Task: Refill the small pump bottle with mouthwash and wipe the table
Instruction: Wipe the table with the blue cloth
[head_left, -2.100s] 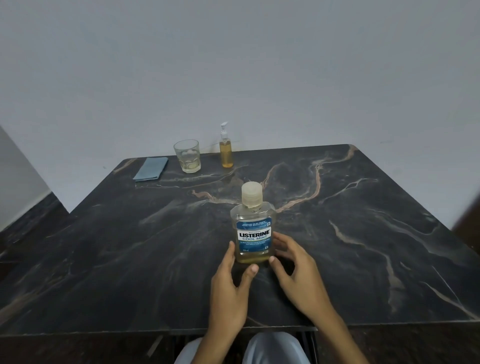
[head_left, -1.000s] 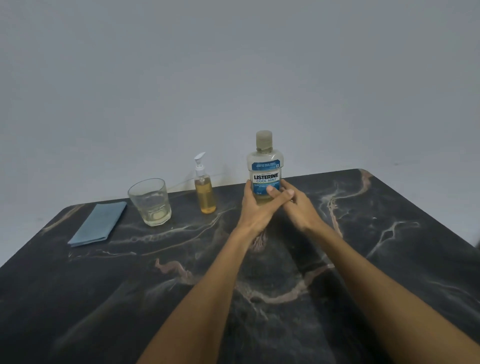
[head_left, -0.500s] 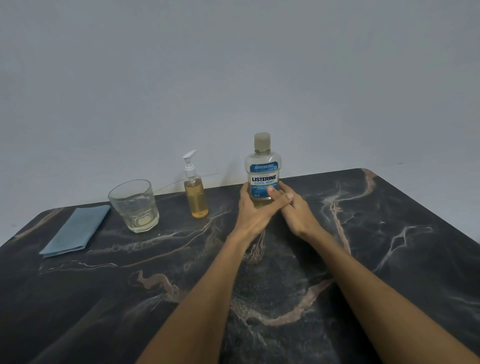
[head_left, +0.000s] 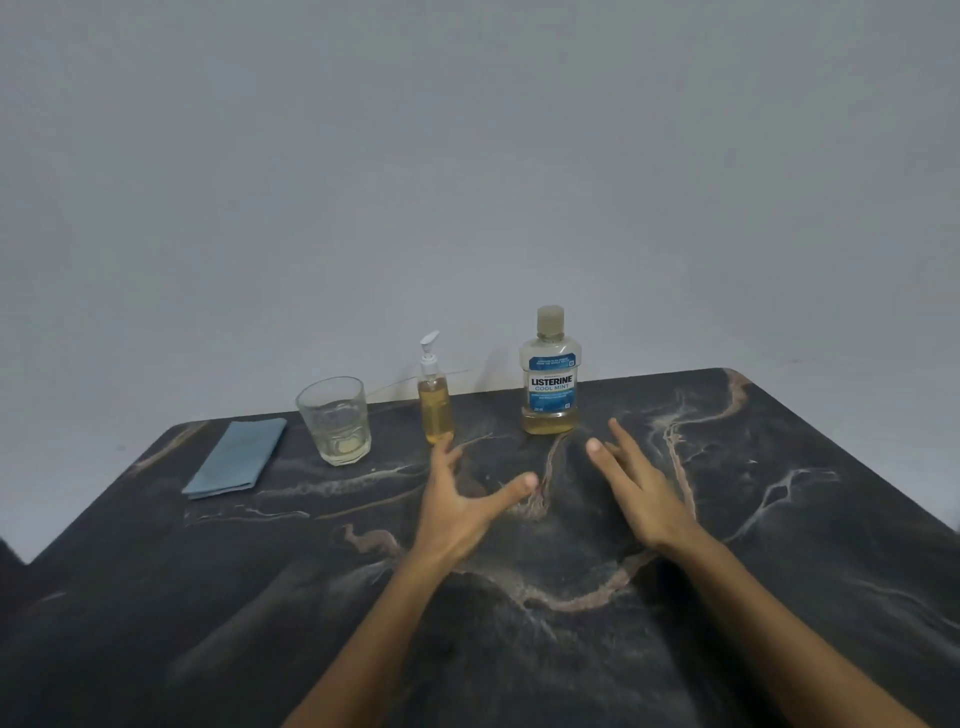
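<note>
Listerine Cool Mint bottle (head_left: 550, 382) stands upright at frame centre, near the table's (head_left: 779, 545) far edge, cap on, amber liquid low in the base. Small pump bottle (head_left: 434, 402) just left of it, upright, mostly full. Left hand (head_left: 457, 512) below the pump bottle, fingers spread, holding nothing, fingertips near its base. Right hand (head_left: 636, 493) below-right of the Listerine, fingers straight, also empty. Glass tumbler (head_left: 335, 421) further left, a little liquid inside. Folded blue cloth (head_left: 236, 458) at left. Nothing between hands and bottles.
</note>
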